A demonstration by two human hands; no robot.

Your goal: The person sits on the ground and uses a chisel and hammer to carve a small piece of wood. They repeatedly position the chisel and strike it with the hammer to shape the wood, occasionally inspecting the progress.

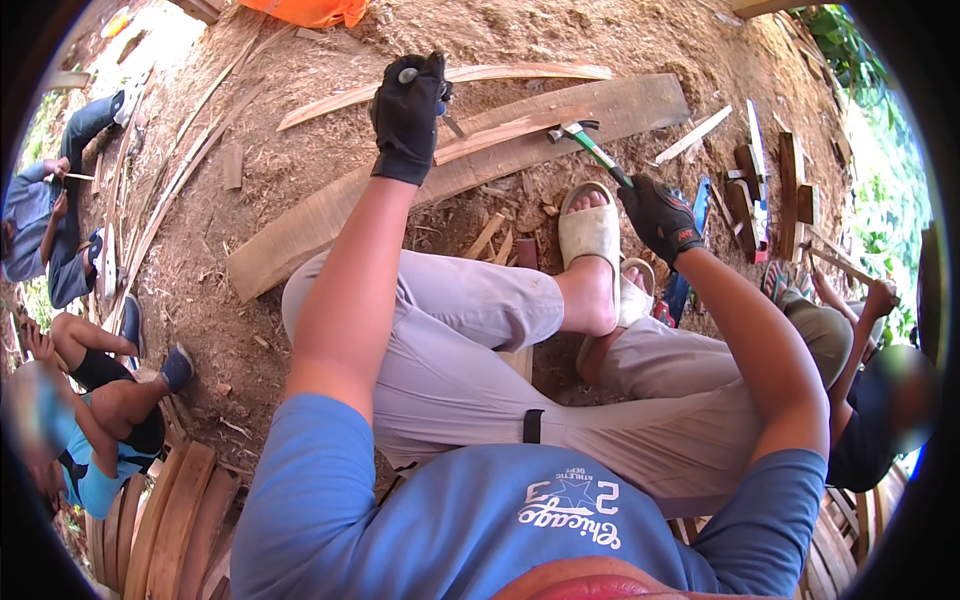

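Brown ground (215, 300) strewn with shavings and wood scraps stretched around the seated person, whose grey trousers (450, 350) and blue shirt (420, 520) filled the lower middle. Three co-workers sat at the sides: one in blue (30, 215) at upper left, one in light blue (105, 460) below, and one in a dark top (865, 440) at right. Curved boards (170, 530) were stacked at lower left. A wide plank (490, 160) lay slantwise on the ground beyond the knees, with a curved strip (540, 72) running along its far side and a narrow strip (500, 132) lying over it. A hammer (600, 155) with a green handle had its head over the narrow strip's right end; contact could not be told. The right hand (660, 218), in a dark glove, was closed around the handle's lower end, near a pale sandal (588, 230). The left hand (405, 120), in a black glove, was wrapped tightly around a chisel-like tool (454, 126), its short blade showing beside the narrow strip's left end
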